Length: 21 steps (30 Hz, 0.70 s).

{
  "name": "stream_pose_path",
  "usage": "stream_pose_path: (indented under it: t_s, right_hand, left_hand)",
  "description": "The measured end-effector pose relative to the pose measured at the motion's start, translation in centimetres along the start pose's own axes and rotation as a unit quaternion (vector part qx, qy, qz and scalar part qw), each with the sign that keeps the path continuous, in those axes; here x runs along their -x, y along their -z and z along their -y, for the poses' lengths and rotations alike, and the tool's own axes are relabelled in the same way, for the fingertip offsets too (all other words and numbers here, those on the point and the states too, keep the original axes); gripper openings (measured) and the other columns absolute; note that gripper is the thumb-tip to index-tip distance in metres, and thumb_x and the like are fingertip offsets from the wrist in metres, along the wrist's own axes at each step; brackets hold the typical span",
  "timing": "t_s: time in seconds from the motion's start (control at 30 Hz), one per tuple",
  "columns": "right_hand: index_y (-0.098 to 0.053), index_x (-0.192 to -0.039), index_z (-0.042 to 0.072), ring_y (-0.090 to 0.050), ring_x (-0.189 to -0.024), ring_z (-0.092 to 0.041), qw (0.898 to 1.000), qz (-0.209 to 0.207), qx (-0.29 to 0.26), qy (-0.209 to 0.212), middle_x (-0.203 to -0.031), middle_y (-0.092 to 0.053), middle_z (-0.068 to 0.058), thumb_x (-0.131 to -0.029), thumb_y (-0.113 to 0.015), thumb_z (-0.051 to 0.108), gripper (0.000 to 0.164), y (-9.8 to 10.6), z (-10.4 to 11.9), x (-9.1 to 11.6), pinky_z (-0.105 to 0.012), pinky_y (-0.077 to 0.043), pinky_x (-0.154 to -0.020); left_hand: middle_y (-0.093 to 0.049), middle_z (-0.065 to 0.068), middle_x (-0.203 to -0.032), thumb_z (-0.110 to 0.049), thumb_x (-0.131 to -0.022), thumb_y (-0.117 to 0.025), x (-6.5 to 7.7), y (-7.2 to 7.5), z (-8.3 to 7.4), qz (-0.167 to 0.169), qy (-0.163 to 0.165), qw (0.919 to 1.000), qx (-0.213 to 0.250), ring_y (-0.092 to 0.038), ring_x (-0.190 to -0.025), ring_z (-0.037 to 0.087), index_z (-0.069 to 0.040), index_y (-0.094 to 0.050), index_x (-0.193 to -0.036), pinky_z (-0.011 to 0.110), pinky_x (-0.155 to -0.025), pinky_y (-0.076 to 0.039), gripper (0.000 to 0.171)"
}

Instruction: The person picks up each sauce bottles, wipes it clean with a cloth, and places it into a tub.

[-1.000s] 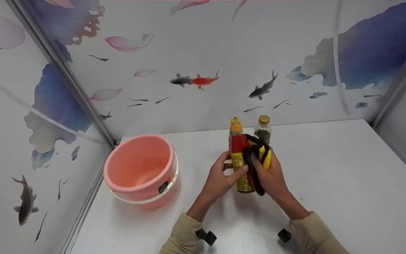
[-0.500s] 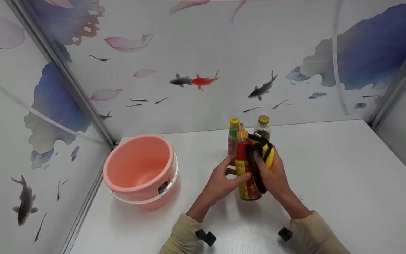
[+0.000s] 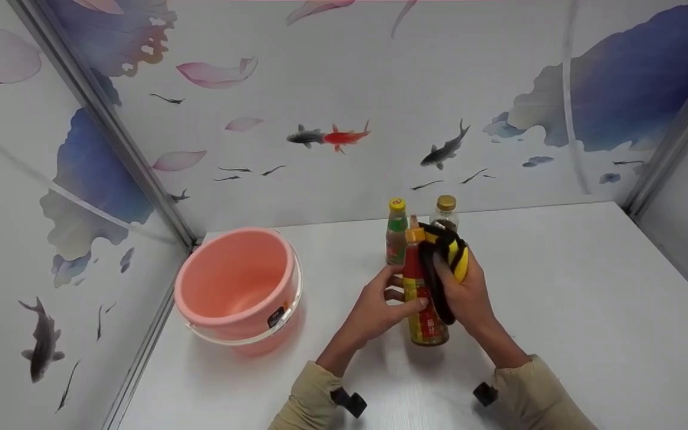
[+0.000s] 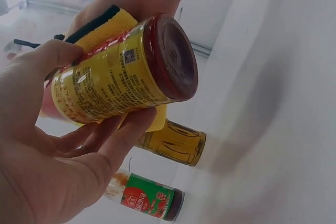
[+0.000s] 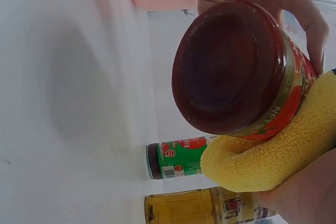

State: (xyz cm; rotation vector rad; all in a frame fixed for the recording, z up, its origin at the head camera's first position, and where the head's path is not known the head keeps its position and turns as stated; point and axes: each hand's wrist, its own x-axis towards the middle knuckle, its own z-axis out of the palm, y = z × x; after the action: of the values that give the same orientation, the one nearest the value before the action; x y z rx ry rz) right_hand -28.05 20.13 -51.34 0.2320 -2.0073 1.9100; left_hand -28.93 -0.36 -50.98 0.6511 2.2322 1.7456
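Observation:
My left hand (image 3: 374, 307) grips a sauce bottle (image 3: 417, 292) with a red and yellow label and an orange cap. Its base shows in both wrist views, raised above the table. Thumb and fingers wrap the label from the left, as the left wrist view shows. On the other side, my right hand (image 3: 469, 295) holds a folded yellow cloth (image 5: 257, 166) with black trim against the bottle. Behind them stand a green-labelled bottle (image 3: 396, 230) with a yellow cap and a clear glass bottle (image 3: 445, 218) with a gold cap, partly hidden by the cloth.
A pink bucket (image 3: 186, 298) with a white handle stands on the left of the white table (image 3: 589, 298). Patterned panels (image 3: 344, 71) rise behind the table and along its sides.
The sauce bottle has come toward me and slightly right, both hands keeping hold. More of the green-labelled bottle behind it shows now.

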Motion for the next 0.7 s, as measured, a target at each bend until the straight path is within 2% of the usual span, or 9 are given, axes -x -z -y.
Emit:
stream_pose_path:
  t_s: [0.3,0.57,0.7]
  right_hand:
    - [-0.053,-0.148,0.011,-0.069,-0.111,-0.027,1.0,0.006,0.002,-0.007,-0.13,-0.067,-0.006,-0.111,-0.063,0.026,0.041,-0.12,0.24,0.05,-0.028,-0.061,-0.096]
    - [-0.056,-0.144,0.011,-0.07,-0.106,-0.025,1.0,0.009,0.019,-0.006,-0.126,-0.069,-0.007,-0.111,-0.064,0.025,0.038,-0.24,0.06,0.08,-0.029,-0.062,-0.092]
    - [-0.057,-0.145,0.012,-0.07,-0.105,-0.025,1.0,0.018,0.022,-0.012,-0.126,-0.07,-0.007,-0.11,-0.065,0.028,0.039,-0.39,-0.14,0.08,-0.029,-0.062,-0.092]
  left_hand:
    - [-0.066,-0.009,-0.138,-0.043,-0.095,-0.082,-0.28,0.04,0.17,-0.029,-0.03,0.9991,0.008,-0.065,-0.124,0.012,-0.031,-0.055,-0.151,0.049,-0.111,-0.057,0.063]
    - [-0.068,-0.005,-0.138,-0.042,-0.098,-0.08,-0.42,0.17,-0.06,-0.076,-0.048,0.9957,0.025,-0.069,-0.121,0.015,-0.026,-0.054,-0.152,0.04,-0.108,-0.059,0.063]
    - [-0.068,-0.005,-0.138,-0.042,-0.098,-0.08,-0.52,0.45,-0.1,-0.102,-0.048,0.9928,0.041,-0.07,-0.122,0.017,-0.025,-0.055,-0.15,0.041,-0.108,-0.059,0.061]
